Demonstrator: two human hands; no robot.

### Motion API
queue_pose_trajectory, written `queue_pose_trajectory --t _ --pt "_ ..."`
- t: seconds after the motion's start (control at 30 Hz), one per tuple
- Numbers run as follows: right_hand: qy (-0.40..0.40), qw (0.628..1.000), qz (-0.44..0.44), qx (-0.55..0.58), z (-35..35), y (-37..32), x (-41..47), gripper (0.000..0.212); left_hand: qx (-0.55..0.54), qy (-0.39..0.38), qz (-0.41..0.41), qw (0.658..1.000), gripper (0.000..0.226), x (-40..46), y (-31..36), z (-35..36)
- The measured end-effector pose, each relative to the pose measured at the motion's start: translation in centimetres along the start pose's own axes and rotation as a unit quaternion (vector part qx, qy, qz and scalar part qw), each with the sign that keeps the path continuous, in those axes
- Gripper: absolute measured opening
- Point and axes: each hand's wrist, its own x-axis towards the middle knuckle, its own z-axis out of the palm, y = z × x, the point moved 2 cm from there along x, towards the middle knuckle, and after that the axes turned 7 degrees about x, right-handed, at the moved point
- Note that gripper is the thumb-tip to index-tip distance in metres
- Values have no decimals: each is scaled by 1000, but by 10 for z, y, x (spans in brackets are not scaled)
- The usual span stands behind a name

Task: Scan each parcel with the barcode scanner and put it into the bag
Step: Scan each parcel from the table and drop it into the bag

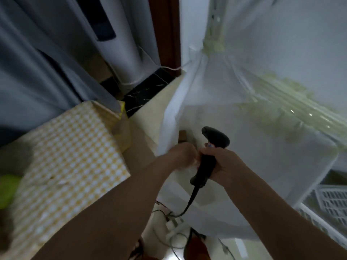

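Gripping the scanner (208, 158) handle in the right hand (223, 166), with its cable trailing down, risks a snag on the bag (244, 147) edge. Left hand (182, 154), just left of the scanner, looks curled at the bag's white fabric, though blur hides what it pinches. Brown parcel (183, 136) corner peeks just above that hand at the bag's mouth; other contents can't be made out.
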Motion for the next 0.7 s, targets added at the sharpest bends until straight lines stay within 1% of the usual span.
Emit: queue_pose_trajectory --t 0.1,0.17,0.27,0.33,0.4,0.47,0.53,0.6,0.7 --pt "-48 998 -24 -19 38 18 -28 13 -118 16 -10 993 19 -60 -20 -29" --pt "-80 993 -53 -65 63 35 -44 10 -161 52 -33 985 18 -100 -45 -41" --pt "-97 983 -80 -132 102 68 -65 14 -165 119 -83 976 25 -166 -99 -52" --pt "-109 975 -75 -179 128 99 -77 9 -163 141 -121 969 27 -215 -140 -50" --pt "-125 962 -70 -231 151 134 -85 10 -183 157 -162 957 28 -262 -178 -41" --pt "-144 941 -68 -298 177 180 -94 12 -203 179 -205 941 32 -316 -221 -25" --pt "-157 913 -74 -368 201 228 -107 8 -217 206 -240 924 34 -372 -262 -4" --pt "-169 885 -85 -425 226 277 -123 12 -229 218 -274 908 37 -425 -305 23" --pt "-204 847 -88 -484 260 347 -148 18 -261 228 -326 880 25 -494 -374 66"
